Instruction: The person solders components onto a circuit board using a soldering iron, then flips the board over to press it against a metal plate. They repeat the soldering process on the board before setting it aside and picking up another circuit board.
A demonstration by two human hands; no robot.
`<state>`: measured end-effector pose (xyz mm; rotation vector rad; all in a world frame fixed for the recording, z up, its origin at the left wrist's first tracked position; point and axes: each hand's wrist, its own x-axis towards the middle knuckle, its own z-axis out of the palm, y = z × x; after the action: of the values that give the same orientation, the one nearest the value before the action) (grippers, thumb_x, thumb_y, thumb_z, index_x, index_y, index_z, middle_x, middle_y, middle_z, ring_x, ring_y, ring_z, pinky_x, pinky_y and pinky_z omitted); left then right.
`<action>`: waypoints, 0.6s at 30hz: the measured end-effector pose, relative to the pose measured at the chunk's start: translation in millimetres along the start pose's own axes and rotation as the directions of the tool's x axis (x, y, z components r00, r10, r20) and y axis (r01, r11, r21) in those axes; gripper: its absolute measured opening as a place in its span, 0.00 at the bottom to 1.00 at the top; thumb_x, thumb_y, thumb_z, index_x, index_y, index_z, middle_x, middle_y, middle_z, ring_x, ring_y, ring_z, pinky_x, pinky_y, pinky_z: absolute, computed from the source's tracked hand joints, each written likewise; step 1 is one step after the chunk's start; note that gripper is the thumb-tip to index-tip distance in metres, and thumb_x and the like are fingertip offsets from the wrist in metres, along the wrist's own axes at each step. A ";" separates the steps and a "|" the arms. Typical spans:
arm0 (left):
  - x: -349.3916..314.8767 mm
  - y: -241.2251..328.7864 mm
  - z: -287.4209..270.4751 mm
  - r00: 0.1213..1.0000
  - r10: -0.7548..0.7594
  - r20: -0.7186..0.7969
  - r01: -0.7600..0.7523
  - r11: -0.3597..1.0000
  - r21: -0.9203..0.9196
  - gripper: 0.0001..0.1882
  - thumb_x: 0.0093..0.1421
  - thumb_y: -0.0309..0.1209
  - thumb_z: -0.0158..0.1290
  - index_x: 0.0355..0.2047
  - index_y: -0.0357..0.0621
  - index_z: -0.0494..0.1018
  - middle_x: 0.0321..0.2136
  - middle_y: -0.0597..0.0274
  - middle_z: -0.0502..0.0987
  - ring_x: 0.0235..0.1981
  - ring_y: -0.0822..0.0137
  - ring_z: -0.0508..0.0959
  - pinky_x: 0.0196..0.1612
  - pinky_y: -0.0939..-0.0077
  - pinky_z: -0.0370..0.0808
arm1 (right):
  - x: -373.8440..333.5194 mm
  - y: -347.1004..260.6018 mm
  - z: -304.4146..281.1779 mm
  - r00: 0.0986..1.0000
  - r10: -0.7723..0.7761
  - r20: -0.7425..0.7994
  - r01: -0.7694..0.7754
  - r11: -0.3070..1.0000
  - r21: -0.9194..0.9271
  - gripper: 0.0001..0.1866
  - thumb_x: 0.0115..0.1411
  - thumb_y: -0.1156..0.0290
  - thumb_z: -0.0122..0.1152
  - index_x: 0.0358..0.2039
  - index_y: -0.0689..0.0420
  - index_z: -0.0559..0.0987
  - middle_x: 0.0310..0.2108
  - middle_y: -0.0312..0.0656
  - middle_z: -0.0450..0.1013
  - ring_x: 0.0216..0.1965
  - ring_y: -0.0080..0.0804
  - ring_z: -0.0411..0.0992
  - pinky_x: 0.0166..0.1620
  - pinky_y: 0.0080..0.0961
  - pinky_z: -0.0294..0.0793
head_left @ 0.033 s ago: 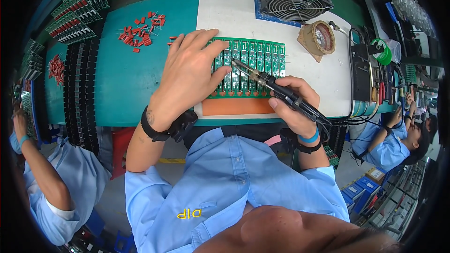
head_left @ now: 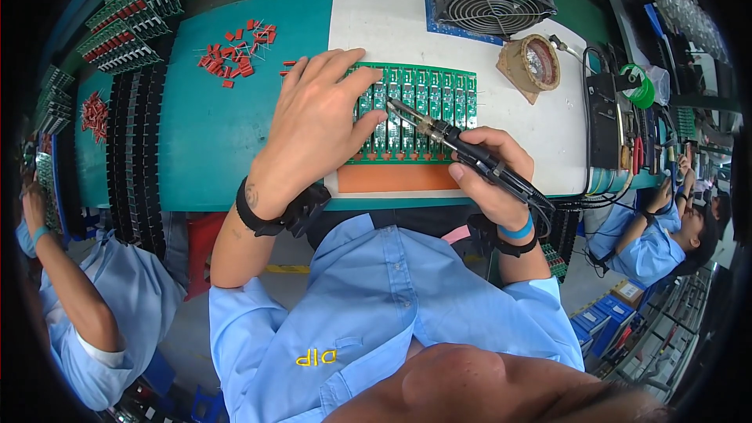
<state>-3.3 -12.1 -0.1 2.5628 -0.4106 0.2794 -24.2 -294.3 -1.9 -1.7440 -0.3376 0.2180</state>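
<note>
Our left hand [head_left: 317, 129] lies flat, fingers spread, pressing the green circuit board panel [head_left: 427, 110] at table centre. Our right hand [head_left: 489, 176] at four o'clock grips a black soldering iron [head_left: 462, 149], its tip touching the panel. Red components [head_left: 235, 55] lie scattered at ten o'clock, a fan [head_left: 493, 0] at one.

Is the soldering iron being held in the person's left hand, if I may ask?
No, the right hand grips the soldering iron, while the left hand rests on the green circuit board panel.
</note>
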 end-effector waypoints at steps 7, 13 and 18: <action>-0.4 -0.4 -0.3 1.000 0.003 0.015 -0.003 0.999 0.035 0.24 0.57 0.33 0.70 0.54 0.46 0.80 0.61 0.52 0.77 0.64 0.47 0.74 0.65 0.49 0.68 | 0.2 1.8 -1.7 1.000 -0.018 0.009 0.018 1.000 0.011 0.23 0.57 0.81 0.74 0.53 0.65 0.78 0.41 0.42 0.81 0.43 0.25 0.80 0.49 0.23 0.80; -0.2 -2.1 -0.4 1.000 0.006 0.009 -0.006 1.000 0.019 0.24 0.56 0.35 0.71 0.52 0.44 0.81 0.60 0.50 0.78 0.64 0.46 0.74 0.67 0.44 0.68 | -17.1 5.5 -22.1 0.979 -0.149 -0.141 0.151 0.989 -0.001 0.22 0.60 0.81 0.71 0.55 0.65 0.76 0.45 0.44 0.79 0.42 0.25 0.79 0.48 0.24 0.79; 0.4 -3.3 1.6 1.000 0.006 0.010 -0.006 1.000 0.004 0.24 0.56 0.36 0.71 0.51 0.43 0.81 0.59 0.48 0.78 0.63 0.45 0.74 0.68 0.43 0.68 | -5.1 34.5 -43.8 0.755 -0.195 -0.626 0.156 0.981 -0.117 0.23 0.62 0.79 0.69 0.56 0.64 0.75 0.49 0.45 0.77 0.45 0.27 0.77 0.50 0.26 0.77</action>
<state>-1.7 -10.3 -2.9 2.5680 -0.4217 0.2705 -11.0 -342.5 -27.1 -1.7183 -0.0019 -0.5289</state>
